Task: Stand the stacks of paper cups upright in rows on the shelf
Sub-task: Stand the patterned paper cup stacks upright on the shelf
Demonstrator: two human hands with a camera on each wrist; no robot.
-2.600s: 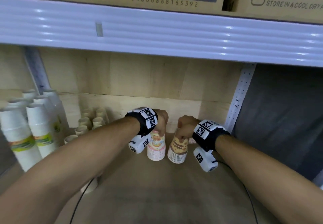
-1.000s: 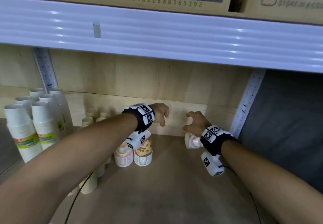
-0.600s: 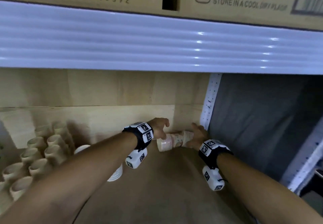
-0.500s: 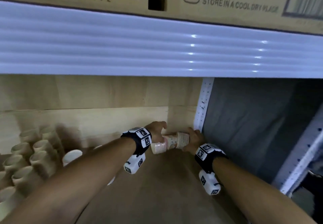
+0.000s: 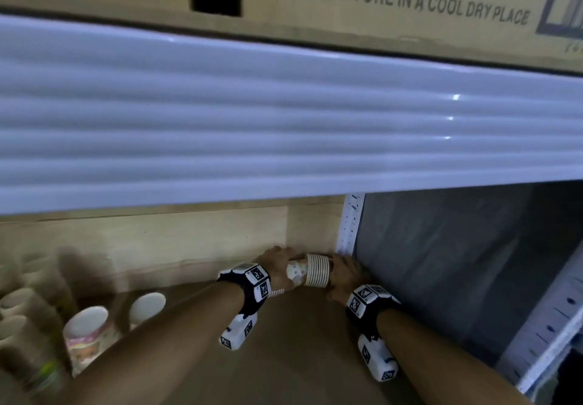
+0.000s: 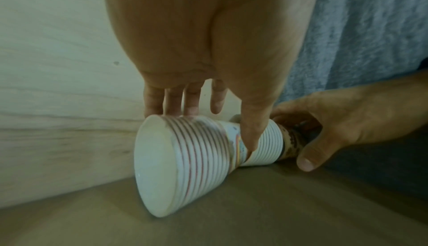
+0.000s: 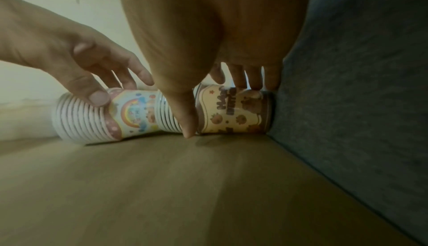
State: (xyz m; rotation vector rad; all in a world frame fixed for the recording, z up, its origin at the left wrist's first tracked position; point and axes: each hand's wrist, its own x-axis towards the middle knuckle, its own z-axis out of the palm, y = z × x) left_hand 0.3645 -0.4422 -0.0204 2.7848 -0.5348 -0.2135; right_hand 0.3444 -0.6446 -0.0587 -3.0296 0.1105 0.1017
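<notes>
Two stacks of paper cups lie on their sides, end to end, in the shelf's back right corner. My left hand (image 6: pixel 208 131) grips the rainbow-print stack (image 6: pixel 197 158), fingers over its top and thumb across its front. My right hand (image 7: pixel 220 101) grips the brown bear-print stack (image 7: pixel 231 116), whose base sits against the grey side panel. In the head view the left hand (image 5: pixel 274 267) and the right hand (image 5: pixel 344 273) flank the lying stacks (image 5: pixel 317 273). The right hand (image 6: pixel 336 127) also shows in the left wrist view, and the left hand (image 7: pixel 92 78) in the right wrist view.
Two printed stacks (image 5: pixel 85 332) (image 5: pixel 148 305) stand upright at the left, with several plain stacks (image 5: pixel 25 303) beyond them. A grey side panel (image 5: pixel 441 278) closes the right. The white shelf edge (image 5: pixel 284 120) hangs low overhead, and bare wooden shelf floor (image 5: pixel 299 357) lies between my arms.
Both hands have left the two upright stacks, moved right to the back corner, and taken hold of the lying stacks. The head view has swung right and down.
</notes>
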